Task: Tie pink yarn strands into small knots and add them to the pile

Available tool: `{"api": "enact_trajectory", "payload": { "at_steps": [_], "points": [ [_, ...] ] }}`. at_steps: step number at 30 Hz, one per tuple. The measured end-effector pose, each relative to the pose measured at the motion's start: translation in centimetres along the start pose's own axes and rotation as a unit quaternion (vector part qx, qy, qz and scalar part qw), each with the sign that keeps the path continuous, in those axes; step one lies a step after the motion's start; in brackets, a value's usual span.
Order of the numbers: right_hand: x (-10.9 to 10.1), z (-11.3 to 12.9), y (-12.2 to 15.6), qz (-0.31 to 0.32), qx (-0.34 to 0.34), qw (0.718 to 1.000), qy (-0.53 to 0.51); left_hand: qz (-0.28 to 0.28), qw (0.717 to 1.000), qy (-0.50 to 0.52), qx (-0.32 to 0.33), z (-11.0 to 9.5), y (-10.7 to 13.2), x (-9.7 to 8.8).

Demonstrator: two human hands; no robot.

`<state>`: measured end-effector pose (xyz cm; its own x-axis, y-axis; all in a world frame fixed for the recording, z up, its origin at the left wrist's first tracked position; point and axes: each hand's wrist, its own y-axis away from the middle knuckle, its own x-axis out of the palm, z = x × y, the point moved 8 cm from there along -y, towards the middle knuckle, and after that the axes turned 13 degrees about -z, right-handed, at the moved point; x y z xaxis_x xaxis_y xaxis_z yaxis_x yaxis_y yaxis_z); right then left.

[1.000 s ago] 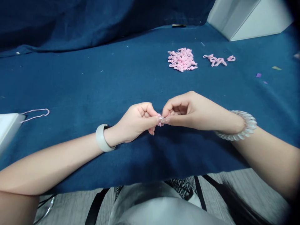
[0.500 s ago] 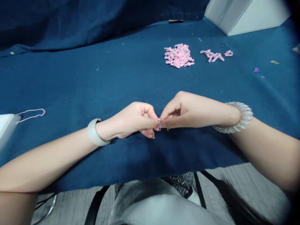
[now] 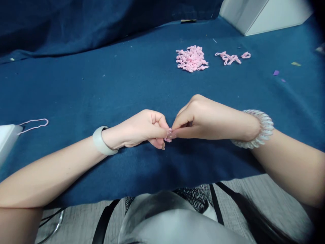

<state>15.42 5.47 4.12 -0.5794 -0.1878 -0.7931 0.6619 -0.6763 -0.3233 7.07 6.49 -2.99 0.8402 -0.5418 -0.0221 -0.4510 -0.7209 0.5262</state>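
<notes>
Both of my hands meet over the near part of the blue cloth, pinching one small piece of pink cord (image 3: 168,139). My left hand (image 3: 148,127) grips it between thumb and forefinger, the other fingers curled below. From the other side, thumb and fingertips of my right hand (image 3: 196,117) close on the same piece. Fingertips cover most of it, so its exact shape is hidden. Farther back lies a pile of knotted pink cord loops (image 3: 192,59). To its right is a smaller group of the same loops (image 3: 230,58), with a single loop (image 3: 245,55) beside it.
A white box (image 3: 269,17) stands at the back right. At the left edge, a pink cord (image 3: 38,119) sticks out from a white object (image 3: 8,139). Purple scraps (image 3: 276,73) and a yellowish scrap (image 3: 296,63) lie at right on the blue cloth (image 3: 114,91).
My right hand has shifted slightly, its knuckles a little higher and its fingers more closed on the cord. The left hand keeps its pinch. The whole view has moved slightly.
</notes>
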Motion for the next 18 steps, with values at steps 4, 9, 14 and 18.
{"api": "enact_trajectory", "payload": {
  "at_steps": [4,9,14,18],
  "points": [
    [0.32,-0.12,0.08,0.017,0.002,1.000,-0.006,0.013,1.000,-0.010,-0.003,-0.01,0.02,0.19],
    [0.68,-0.44,0.16,0.037,0.006,0.999,-0.028,0.023,1.000,-0.017,0.001,-0.24,0.07,0.24],
    [0.68,-0.14,0.02,0.036,-0.018,0.999,-0.017,0.031,0.999,-0.017,-0.001,-0.24,0.03,0.33],
    [0.64,0.41,0.03,0.032,-0.042,0.999,0.001,0.028,0.999,-0.021,-0.002,-0.01,-0.12,0.23]
  ]
}}
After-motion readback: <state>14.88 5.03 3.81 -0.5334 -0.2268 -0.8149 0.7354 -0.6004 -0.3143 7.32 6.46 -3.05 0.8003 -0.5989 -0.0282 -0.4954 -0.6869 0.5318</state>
